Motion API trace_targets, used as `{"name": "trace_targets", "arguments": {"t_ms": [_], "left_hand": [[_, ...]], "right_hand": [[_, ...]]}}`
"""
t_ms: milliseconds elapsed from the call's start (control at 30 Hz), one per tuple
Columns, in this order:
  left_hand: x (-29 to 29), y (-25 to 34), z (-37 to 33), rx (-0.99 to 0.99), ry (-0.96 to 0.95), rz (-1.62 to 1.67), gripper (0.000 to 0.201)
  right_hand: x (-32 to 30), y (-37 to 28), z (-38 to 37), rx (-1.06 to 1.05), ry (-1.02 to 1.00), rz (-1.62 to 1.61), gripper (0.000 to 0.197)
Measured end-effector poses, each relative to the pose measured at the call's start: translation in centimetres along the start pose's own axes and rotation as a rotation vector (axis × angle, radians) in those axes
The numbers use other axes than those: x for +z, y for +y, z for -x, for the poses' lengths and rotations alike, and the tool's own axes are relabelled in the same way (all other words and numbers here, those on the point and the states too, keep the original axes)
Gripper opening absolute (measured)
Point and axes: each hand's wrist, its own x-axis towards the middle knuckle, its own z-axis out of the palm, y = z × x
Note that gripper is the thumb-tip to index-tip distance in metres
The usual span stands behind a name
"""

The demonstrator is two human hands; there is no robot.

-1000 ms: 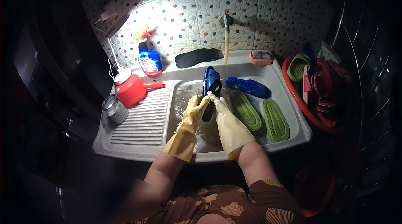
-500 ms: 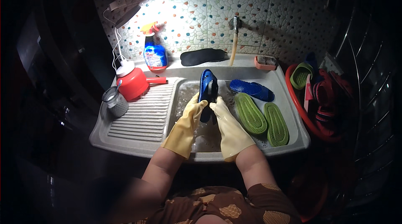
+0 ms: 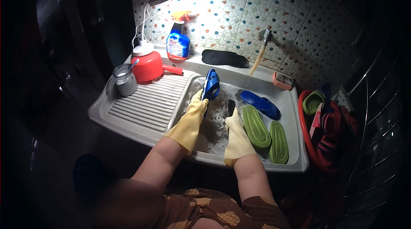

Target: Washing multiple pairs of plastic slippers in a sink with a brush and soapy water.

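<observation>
My left hand [image 3: 195,115], in a yellow rubber glove, is closed round a blue slipper [image 3: 211,84], held upright on its edge over the sink basin. A paler glove covers my right hand [image 3: 235,130], lower and to the right, apart from the slipper. Its fingers are closed round what looks like a dark scrubbing brush [image 3: 231,107]; most of it is hidden. Murky, sudsy water [image 3: 214,128] lies beneath both hands. Beside my right hand a second blue slipper [image 3: 260,104] and two green slippers [image 3: 256,126] rest sole up on the basin's right side.
A red container [image 3: 147,67], a glass jar [image 3: 125,82] and a blue spray bottle [image 3: 178,45] stand left of the basin. On the back ledge lie a black insole [image 3: 223,58] and an orange soap dish [image 3: 283,81], near a tap hose [image 3: 258,59]. Right, a red tub [image 3: 306,135] holds footwear.
My right hand has drawn back from the slipper, down and toward me, with the dark brush. The left hand still holds the slipper, now turned more to show its strap. The view has tilted.
</observation>
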Motion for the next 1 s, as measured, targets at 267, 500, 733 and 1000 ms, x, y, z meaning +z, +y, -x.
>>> {"name": "trace_targets", "arguments": {"t_ms": [267,500,733,1000], "left_hand": [[-5.4,-4.6,-1.7,0.107,0.173,-0.491,0.047],[-3.3,2.1,3.2,0.039,0.116,-0.617,0.044],[1.6,6.4,6.4,0.022,-0.223,-0.56,0.042],[-4.9,1.6,0.8,-0.231,-0.521,0.267,0.028]], "right_hand": [[-1.9,-10.1,6.7,-0.041,-0.398,-0.51,0.078],[-3.7,-11.3,8.6,-0.496,-0.203,-0.179,0.043],[-2.7,-0.2,-1.5,-0.136,0.471,-0.142,0.053],[-6.7,-10.0,4.9,0.485,-0.166,-0.913,0.056]]}}
